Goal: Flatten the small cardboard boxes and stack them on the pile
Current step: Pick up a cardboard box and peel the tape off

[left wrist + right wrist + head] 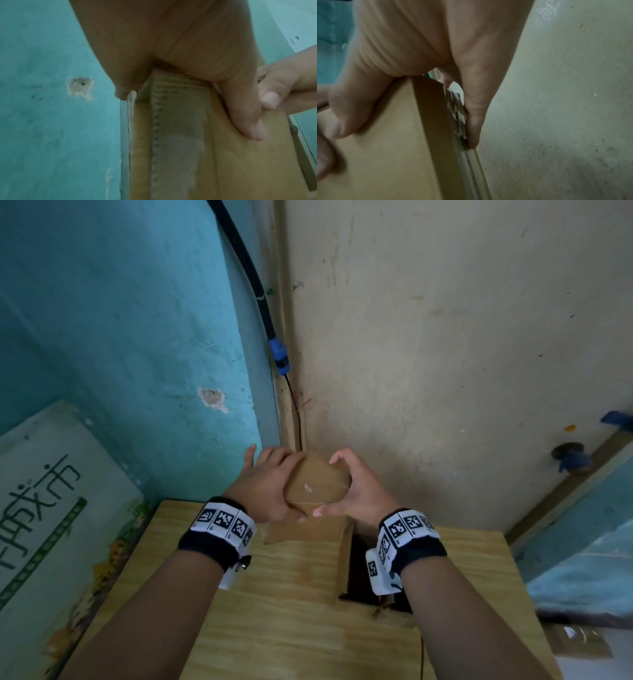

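Observation:
Both hands hold a small brown cardboard box (317, 481) up over the far end of the wooden table (291, 611), close to the wall corner. My left hand (287, 487) grips its left side, thumb on the near face and fingers over the top. My right hand (346, 487) grips the right side the same way. In the left wrist view the corrugated edge of the cardboard (171, 135) runs between thumb (240, 108) and fingers. In the right wrist view the thumb (351, 108) presses a cardboard face (385, 155). Beneath the hands lies more brown cardboard (305, 530).
An open cardboard box (356, 570) with a dark inside stands on the table under my right wrist. A green-and-white printed carton (51, 508) leans at the left. A black cable with a blue connector (279, 357) runs down the wall corner. Walls close in behind.

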A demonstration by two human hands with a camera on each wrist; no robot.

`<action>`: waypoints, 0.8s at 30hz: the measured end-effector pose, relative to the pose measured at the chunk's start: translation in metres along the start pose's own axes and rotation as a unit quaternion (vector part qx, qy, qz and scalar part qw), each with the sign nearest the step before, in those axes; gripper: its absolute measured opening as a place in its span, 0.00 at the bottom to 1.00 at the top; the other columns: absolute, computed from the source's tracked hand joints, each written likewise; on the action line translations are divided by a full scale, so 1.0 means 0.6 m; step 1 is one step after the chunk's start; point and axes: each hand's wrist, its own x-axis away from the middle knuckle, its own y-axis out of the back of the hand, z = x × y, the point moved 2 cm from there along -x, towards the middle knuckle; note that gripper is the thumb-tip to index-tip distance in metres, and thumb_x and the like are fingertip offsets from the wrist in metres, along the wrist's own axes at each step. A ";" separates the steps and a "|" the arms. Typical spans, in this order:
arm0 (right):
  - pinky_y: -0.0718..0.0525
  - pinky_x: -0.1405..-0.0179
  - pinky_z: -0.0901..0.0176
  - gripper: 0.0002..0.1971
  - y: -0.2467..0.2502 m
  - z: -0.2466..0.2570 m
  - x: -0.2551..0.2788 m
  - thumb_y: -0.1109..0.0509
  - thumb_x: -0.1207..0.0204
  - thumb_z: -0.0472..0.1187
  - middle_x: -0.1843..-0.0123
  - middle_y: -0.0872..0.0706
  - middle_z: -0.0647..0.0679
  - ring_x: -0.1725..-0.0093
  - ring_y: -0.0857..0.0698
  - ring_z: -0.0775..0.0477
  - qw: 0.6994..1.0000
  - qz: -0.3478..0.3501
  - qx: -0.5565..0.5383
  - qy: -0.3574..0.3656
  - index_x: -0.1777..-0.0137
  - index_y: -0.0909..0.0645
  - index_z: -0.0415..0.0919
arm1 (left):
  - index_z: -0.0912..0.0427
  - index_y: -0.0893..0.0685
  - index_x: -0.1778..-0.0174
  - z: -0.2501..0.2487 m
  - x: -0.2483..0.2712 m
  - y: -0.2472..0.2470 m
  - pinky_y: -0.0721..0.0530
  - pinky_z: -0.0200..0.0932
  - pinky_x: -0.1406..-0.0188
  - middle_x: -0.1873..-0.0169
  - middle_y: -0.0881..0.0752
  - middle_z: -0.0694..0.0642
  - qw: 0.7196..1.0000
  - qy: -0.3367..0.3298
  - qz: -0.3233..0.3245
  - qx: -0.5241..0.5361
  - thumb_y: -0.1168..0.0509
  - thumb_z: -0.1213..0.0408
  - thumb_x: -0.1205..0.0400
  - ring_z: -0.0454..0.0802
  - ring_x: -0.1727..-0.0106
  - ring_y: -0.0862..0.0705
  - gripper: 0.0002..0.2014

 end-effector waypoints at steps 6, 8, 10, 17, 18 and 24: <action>0.11 0.41 0.41 0.44 -0.011 0.003 0.003 0.05 0.54 0.48 0.36 0.21 0.55 0.38 0.18 0.51 1.000 0.014 0.002 0.009 0.42 0.30 0.61 | 0.49 0.35 0.19 0.006 0.026 -0.015 0.29 0.53 0.25 0.33 0.30 0.48 0.996 0.005 -0.053 0.076 0.26 0.30 0.46 0.53 0.30 0.33 0.59; 0.11 0.41 0.43 0.44 -0.014 0.003 0.005 0.05 0.53 0.46 0.36 0.22 0.56 0.38 0.19 0.53 1.000 0.023 0.011 0.006 0.42 0.31 0.60 | 0.50 0.34 0.20 0.003 0.031 -0.020 0.29 0.53 0.26 0.33 0.30 0.48 0.996 0.001 -0.062 0.071 0.25 0.30 0.46 0.53 0.31 0.32 0.58; 0.12 0.39 0.42 0.44 -0.017 0.002 0.005 0.05 0.53 0.46 0.35 0.23 0.55 0.37 0.20 0.53 0.999 0.025 0.020 -0.001 0.43 0.31 0.60 | 0.50 0.32 0.20 0.001 0.034 -0.022 0.28 0.53 0.27 0.34 0.29 0.48 0.995 0.000 -0.074 0.073 0.25 0.31 0.46 0.52 0.32 0.32 0.57; 0.11 0.42 0.46 0.39 -0.018 0.008 0.000 0.06 0.51 0.45 0.36 0.24 0.52 0.40 0.20 0.50 0.997 0.047 0.052 -0.011 0.49 0.31 0.58 | 0.52 0.32 0.20 -0.005 0.043 -0.032 0.29 0.55 0.26 0.35 0.28 0.49 0.993 0.020 -0.077 0.085 0.26 0.30 0.45 0.51 0.33 0.32 0.57; 0.11 0.42 0.46 0.38 -0.017 0.008 0.001 0.06 0.50 0.45 0.37 0.24 0.51 0.40 0.20 0.50 0.997 0.047 0.060 -0.008 0.51 0.31 0.57 | 0.52 0.32 0.20 -0.006 0.043 -0.031 0.30 0.55 0.26 0.34 0.28 0.49 0.993 0.020 -0.076 0.084 0.26 0.30 0.45 0.51 0.33 0.32 0.57; 0.10 0.50 0.53 0.27 -0.018 0.007 0.010 0.13 0.33 0.52 0.38 0.20 0.58 0.42 0.15 0.52 0.997 0.071 -0.036 -0.011 0.41 0.25 0.56 | 0.52 0.32 0.21 -0.010 0.047 -0.024 0.32 0.57 0.24 0.35 0.28 0.49 0.995 0.006 -0.069 0.077 0.24 0.33 0.45 0.49 0.34 0.34 0.56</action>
